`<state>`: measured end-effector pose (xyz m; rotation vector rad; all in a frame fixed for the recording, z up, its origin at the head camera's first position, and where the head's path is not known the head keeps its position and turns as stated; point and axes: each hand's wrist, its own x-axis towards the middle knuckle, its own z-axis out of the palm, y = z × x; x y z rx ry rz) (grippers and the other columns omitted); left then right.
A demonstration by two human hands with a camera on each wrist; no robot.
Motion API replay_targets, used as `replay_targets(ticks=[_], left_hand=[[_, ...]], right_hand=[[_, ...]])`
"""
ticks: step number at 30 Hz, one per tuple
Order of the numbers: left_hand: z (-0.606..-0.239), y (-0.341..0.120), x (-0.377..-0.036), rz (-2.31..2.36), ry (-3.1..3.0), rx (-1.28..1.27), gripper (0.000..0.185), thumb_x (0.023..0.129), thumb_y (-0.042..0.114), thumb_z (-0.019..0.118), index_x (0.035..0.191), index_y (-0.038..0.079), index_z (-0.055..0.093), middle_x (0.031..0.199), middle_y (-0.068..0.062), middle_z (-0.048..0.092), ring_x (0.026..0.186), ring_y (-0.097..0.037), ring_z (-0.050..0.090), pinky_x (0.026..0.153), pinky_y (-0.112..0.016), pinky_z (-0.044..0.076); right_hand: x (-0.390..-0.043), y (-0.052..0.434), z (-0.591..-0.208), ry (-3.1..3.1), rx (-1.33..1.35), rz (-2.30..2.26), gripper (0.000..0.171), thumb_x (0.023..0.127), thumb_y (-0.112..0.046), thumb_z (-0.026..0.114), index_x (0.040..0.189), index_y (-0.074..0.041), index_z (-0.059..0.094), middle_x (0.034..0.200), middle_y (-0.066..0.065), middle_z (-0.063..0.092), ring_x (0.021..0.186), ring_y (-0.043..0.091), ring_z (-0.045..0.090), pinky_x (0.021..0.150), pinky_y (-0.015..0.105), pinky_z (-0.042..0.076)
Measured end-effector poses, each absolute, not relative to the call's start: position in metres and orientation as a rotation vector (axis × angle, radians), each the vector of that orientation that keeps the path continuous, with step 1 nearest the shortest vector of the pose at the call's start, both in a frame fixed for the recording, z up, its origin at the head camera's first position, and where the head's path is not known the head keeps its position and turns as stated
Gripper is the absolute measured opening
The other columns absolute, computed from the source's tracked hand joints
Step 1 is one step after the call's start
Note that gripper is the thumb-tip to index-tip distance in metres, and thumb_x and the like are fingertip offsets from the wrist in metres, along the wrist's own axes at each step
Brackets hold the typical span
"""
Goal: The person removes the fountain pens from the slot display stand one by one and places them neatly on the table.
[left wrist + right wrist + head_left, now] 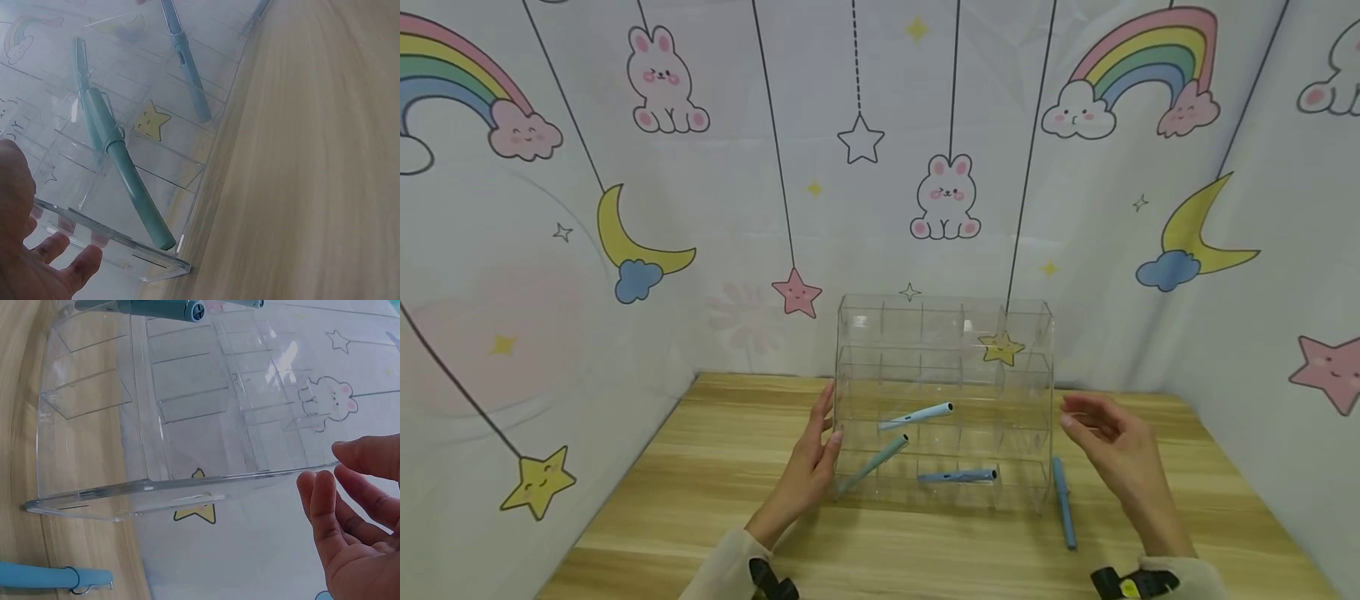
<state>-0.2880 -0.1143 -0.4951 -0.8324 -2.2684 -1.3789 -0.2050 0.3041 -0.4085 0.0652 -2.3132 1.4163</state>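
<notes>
You face a backdrop (760, 208) of pale cloth printed with rainbows, moons, stars and rabbits; it wraps round the back and both sides of a wooden table (700, 500) with a light, streaked grain

On the table, toward the back, stands a clear rack (943, 400) of stepped compartments, its walls so transparent that the printed yellow star behind shows through. Three pens sit in it: a white pen (917, 414) slanted in a middle row, a teal pen (872, 463) leaning down toward the rack's lower left corner, and a blue pen (957, 476) lying level in the bottom row. A fourth, loose pen (1063, 502) lies on the table just beside the rack's right edge, between the rack and your right arm

Your left hand (811, 467) lies flat against the rack's left wall, fingers straight and relaxed, gripping nothing; the left wrist view shows the fingertips (81, 265) at the rack's lower edge, close under the teal pen's end. Your right hand (1108, 442) hangs in the air near the rack's right side, apart from it, fingers loosely spread and holding nothing. The loose pen lies below that hand, untouched
</notes>
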Motion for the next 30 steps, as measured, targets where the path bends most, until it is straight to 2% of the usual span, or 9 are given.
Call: replay_targets(ticks=[3,10,14,20,24,27,30], left_hand=[[-0.494,-0.114,-0.289,-1.372,-2.269,-0.829,0.078,0.110,-0.003,0.050,0.174,0.015,0.009,0.175,-0.028,0.026,0.137,-0.061,0.055,0.090,-0.058,0.063],[-0.494,-0.114,-0.289,-1.355,-2.265,-0.830,0.079,0.109,-0.005,0.051,0.174,0.014,0.010,0.175,-0.027,0.027,0.137,-0.058,0.057,0.090,-0.057,0.063],[-0.494,-0.115,-0.289,-1.340,-2.257,-0.835,0.080,0.108,-0.007,0.051,0.174,0.013,0.010,0.174,-0.030,0.028,0.137,-0.057,0.057,0.091,-0.059,0.062],[-0.495,-0.115,-0.289,-1.362,-2.263,-0.840,0.080,0.108,-0.006,0.051,0.174,0.013,0.010,0.174,-0.029,0.028,0.135,-0.061,0.056,0.089,-0.056,0.064],[-0.496,-0.116,-0.289,-1.369,-2.272,-0.841,0.079,0.109,-0.005,0.051,0.174,0.014,0.009,0.173,-0.032,0.028,0.133,-0.061,0.057,0.085,-0.051,0.065],[-0.495,-0.116,-0.288,-1.368,-2.280,-0.834,0.079,0.110,-0.004,0.051,0.174,0.014,0.009,0.173,-0.032,0.028,0.133,-0.061,0.057,0.087,-0.053,0.065],[-0.494,-0.116,-0.288,-1.375,-2.289,-0.826,0.078,0.110,-0.002,0.051,0.174,0.014,0.009,0.173,-0.031,0.028,0.133,-0.061,0.058,0.088,-0.056,0.064]], right_hand=[[-0.205,0.300,-0.407,-2.313,0.092,1.402,0.038,0.102,-0.020,0.076,0.135,-0.001,0.069,0.115,-0.020,0.074,0.101,-0.009,0.069,0.088,0.009,0.055],[-0.205,0.291,-0.407,-2.358,0.124,1.364,0.033,0.102,-0.019,0.076,0.131,-0.004,0.072,0.112,-0.024,0.073,0.099,-0.008,0.069,0.086,0.011,0.057],[-0.206,0.286,-0.408,-2.364,0.166,1.389,0.033,0.101,-0.017,0.077,0.130,-0.002,0.072,0.113,-0.015,0.077,0.099,-0.007,0.070,0.086,0.013,0.058],[-0.207,0.280,-0.412,-2.373,0.243,1.427,0.031,0.100,-0.013,0.078,0.129,-0.002,0.072,0.112,-0.015,0.076,0.100,-0.005,0.070,0.086,0.016,0.059],[-0.207,0.274,-0.415,-2.416,0.307,1.449,0.030,0.100,-0.013,0.078,0.128,-0.002,0.073,0.117,0.002,0.077,0.100,-0.003,0.071,0.085,0.019,0.061],[-0.207,0.272,-0.416,-2.455,0.342,1.469,0.031,0.100,-0.014,0.078,0.128,-0.002,0.073,0.120,0.015,0.076,0.100,-0.002,0.071,0.085,0.021,0.061],[-0.207,0.271,-0.417,-2.492,0.384,1.481,0.031,0.100,-0.015,0.078,0.128,-0.003,0.073,0.121,0.020,0.075,0.100,-0.001,0.071,0.084,0.022,0.062]])
